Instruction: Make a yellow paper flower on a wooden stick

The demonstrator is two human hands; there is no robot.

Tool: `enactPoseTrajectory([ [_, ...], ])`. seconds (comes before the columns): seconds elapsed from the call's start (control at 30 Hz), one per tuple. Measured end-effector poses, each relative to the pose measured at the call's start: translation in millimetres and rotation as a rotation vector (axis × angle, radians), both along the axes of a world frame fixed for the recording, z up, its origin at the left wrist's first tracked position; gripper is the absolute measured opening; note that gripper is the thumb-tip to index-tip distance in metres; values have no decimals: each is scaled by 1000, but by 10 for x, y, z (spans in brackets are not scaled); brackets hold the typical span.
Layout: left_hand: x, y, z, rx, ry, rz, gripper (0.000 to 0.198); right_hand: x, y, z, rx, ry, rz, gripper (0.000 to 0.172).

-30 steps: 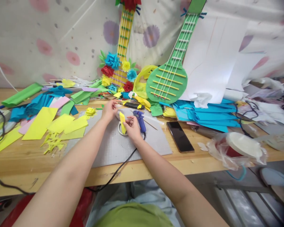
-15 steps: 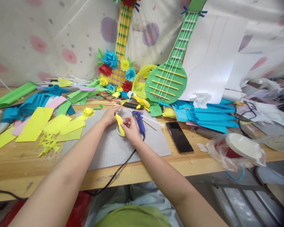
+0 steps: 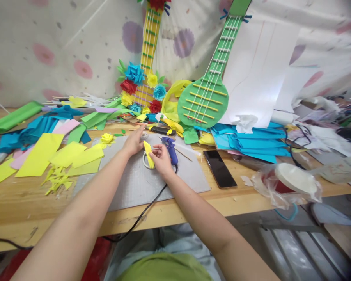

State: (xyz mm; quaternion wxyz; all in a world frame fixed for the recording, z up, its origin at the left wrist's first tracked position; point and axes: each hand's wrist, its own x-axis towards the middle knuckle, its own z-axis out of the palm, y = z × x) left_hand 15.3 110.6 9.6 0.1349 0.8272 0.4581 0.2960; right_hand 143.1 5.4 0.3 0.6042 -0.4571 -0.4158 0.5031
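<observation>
My right hand (image 3: 160,159) is closed on a small yellow paper piece (image 3: 148,153) and holds it upright over the grey mat (image 3: 140,183). A thin stick lies between that hand's fingers. My left hand (image 3: 134,141) is just left of the paper, its index finger stretched toward the mat's far edge, the other fingers curled; I see nothing in it. A roll of white tape (image 3: 145,160) lies on the mat under the paper. A blue glue gun (image 3: 171,150) rests right behind my right hand, its black cord running toward me.
A phone (image 3: 219,168) lies right of the mat. Yellow paper sheets (image 3: 61,156) and scraps cover the table's left. Two paper guitars, a yellow one (image 3: 148,47) and a green one (image 3: 206,97), lean on the back wall. A plastic-wrapped tape roll (image 3: 289,181) sits at the right.
My left hand's index finger has stretched out toward the mat's far edge. The yellow paper has tilted a little in my right hand. My view shifted slightly right.
</observation>
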Motion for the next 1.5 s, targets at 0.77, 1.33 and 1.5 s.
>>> enactPoseTrajectory([
  [0.77, -111, -938, 102, -698, -1226, 300, 29, 92, -198, 143, 232, -1232, 44, 28],
  [1.33, -195, -867, 93, -669, -1329, 303, 13, -78, 147, 186, 72, -1463, 40, 29],
  [1.5, -195, -866, 60, -721, -1282, 233, 24, -192, 446, 164, 53, -1491, -56, 28],
])
